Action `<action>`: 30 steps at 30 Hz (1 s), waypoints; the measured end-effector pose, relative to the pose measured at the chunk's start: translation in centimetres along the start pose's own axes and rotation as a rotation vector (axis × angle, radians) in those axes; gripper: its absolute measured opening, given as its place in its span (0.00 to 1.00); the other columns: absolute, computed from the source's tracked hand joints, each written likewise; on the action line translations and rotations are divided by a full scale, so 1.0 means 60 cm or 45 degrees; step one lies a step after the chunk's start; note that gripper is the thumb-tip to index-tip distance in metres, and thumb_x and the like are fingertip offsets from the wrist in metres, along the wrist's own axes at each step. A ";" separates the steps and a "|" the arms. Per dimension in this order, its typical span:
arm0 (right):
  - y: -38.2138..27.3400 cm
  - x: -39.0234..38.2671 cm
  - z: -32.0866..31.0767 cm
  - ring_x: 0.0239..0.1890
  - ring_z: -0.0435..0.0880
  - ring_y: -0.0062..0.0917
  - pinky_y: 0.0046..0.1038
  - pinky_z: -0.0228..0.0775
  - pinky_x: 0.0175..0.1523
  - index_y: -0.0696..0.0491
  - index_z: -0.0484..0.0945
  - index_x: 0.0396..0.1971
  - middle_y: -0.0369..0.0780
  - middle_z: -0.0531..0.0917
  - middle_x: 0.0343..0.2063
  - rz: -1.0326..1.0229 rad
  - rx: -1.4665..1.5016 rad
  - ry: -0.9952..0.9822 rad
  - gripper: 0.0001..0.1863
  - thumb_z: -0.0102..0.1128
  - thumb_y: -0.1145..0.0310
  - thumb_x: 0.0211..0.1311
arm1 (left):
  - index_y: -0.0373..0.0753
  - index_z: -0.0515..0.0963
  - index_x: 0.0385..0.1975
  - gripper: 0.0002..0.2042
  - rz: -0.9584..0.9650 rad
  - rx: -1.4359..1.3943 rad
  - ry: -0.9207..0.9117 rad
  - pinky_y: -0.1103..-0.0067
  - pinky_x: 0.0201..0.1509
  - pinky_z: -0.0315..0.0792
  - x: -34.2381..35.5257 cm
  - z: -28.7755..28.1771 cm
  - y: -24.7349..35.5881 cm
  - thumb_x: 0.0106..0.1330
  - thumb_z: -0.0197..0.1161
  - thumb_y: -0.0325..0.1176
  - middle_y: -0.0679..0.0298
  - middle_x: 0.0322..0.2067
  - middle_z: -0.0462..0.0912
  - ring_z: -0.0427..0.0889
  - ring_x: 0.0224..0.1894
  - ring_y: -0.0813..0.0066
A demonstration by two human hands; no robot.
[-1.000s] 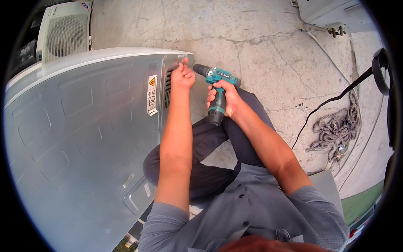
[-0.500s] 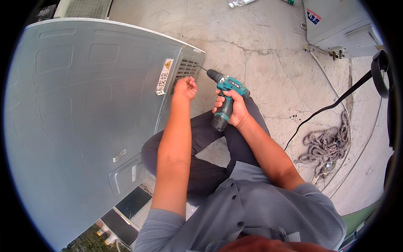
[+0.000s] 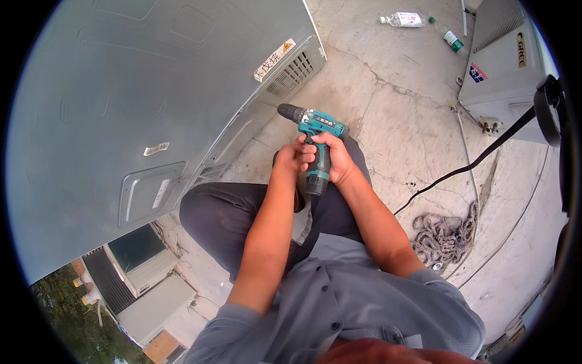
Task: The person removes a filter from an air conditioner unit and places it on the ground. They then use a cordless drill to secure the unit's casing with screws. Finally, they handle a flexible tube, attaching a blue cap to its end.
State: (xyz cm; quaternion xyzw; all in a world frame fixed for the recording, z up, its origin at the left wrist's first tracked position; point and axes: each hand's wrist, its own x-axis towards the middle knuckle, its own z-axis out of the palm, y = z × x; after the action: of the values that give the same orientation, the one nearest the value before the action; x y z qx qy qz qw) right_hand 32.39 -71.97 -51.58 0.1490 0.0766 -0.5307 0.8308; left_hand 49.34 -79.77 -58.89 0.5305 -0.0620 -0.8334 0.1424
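My right hand [image 3: 337, 159] is wrapped round the grip of a teal and black cordless drill [image 3: 324, 122], above my folded legs. The drill's black chuck points left, toward the vented lower panel [image 3: 297, 73] of a big grey metal cabinet [image 3: 121, 91], but stands apart from it. I cannot make out a bit in the chuck. Close against the drill's grip and my right fingers is my left hand [image 3: 293, 156], its fingers curled in. Whether something small lies in them is hidden.
Two plastic bottles, one clear [image 3: 403, 20] and one with a green cap [image 3: 450, 39], lie on the concrete. An outdoor air-conditioner unit [image 3: 503, 67] stands at far right. A coiled rope [image 3: 445, 236] and a black strap [image 3: 461, 171] are on my right.
My left hand has come away from the vent to the drill's grip. The drill has turned and drawn back from the panel. The view has swung, showing more floor at upper right.
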 end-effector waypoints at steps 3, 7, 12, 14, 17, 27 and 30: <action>0.026 0.013 0.012 0.22 0.71 0.21 0.33 0.73 0.35 0.56 0.75 0.43 0.32 0.71 0.21 0.202 -0.157 -0.107 0.16 0.54 0.63 0.58 | 0.42 0.73 0.38 0.07 0.030 -0.084 -0.004 0.72 0.14 0.68 -0.041 -0.016 -0.010 0.65 0.49 0.28 0.61 0.19 0.77 0.75 0.13 0.68; 0.077 0.052 0.026 0.20 0.69 0.22 0.32 0.71 0.33 0.57 0.76 0.44 0.32 0.70 0.21 0.534 -0.223 -0.271 0.18 0.54 0.62 0.58 | 0.42 0.74 0.37 0.06 0.136 -0.422 -0.497 0.69 0.16 0.69 -0.060 -0.139 -0.036 0.67 0.50 0.32 0.61 0.20 0.77 0.74 0.15 0.67; 0.191 0.115 0.039 0.21 0.70 0.22 0.32 0.70 0.33 0.57 0.74 0.45 0.33 0.71 0.21 0.898 -0.213 -0.339 0.19 0.55 0.62 0.57 | 0.41 0.75 0.37 0.07 0.519 -0.809 -0.163 0.70 0.18 0.70 -0.148 -0.200 -0.101 0.68 0.50 0.33 0.61 0.22 0.78 0.75 0.18 0.68; 0.237 0.129 0.036 0.21 0.71 0.22 0.33 0.71 0.34 0.57 0.74 0.45 0.33 0.72 0.22 1.041 -0.184 -0.297 0.19 0.56 0.62 0.57 | 0.41 0.75 0.37 0.07 0.638 -0.904 -0.049 0.71 0.20 0.71 -0.183 -0.237 -0.118 0.68 0.50 0.33 0.61 0.23 0.78 0.75 0.19 0.68; 0.292 0.137 0.031 0.21 0.69 0.21 0.31 0.67 0.32 0.56 0.74 0.44 0.32 0.70 0.21 1.203 -0.294 -0.259 0.19 0.56 0.61 0.56 | 0.41 0.76 0.37 0.07 0.778 -0.971 0.152 0.71 0.21 0.72 -0.221 -0.304 -0.125 0.69 0.51 0.34 0.61 0.25 0.79 0.76 0.20 0.68; 0.391 0.147 0.012 0.25 0.79 0.26 0.32 0.75 0.35 0.56 0.74 0.43 0.36 0.75 0.22 1.146 -0.764 -0.035 0.15 0.57 0.64 0.59 | 0.40 0.78 0.39 0.09 0.747 -0.827 1.046 0.74 0.29 0.76 -0.241 -0.503 -0.147 0.71 0.51 0.34 0.61 0.31 0.81 0.79 0.28 0.70; 0.439 0.151 -0.008 0.25 0.79 0.26 0.33 0.75 0.35 0.56 0.74 0.43 0.37 0.76 0.23 0.971 -0.837 0.067 0.13 0.56 0.66 0.60 | 0.38 0.77 0.45 0.07 0.635 -0.840 1.266 0.77 0.38 0.78 -0.316 -0.506 -0.122 0.71 0.55 0.26 0.63 0.34 0.82 0.80 0.33 0.74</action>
State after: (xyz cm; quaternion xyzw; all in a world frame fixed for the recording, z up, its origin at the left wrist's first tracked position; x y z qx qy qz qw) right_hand 60.10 -69.26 -50.25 -0.0897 0.2006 -0.1335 0.9664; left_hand 82.99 -65.61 -57.34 0.7512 0.1495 -0.4053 0.4990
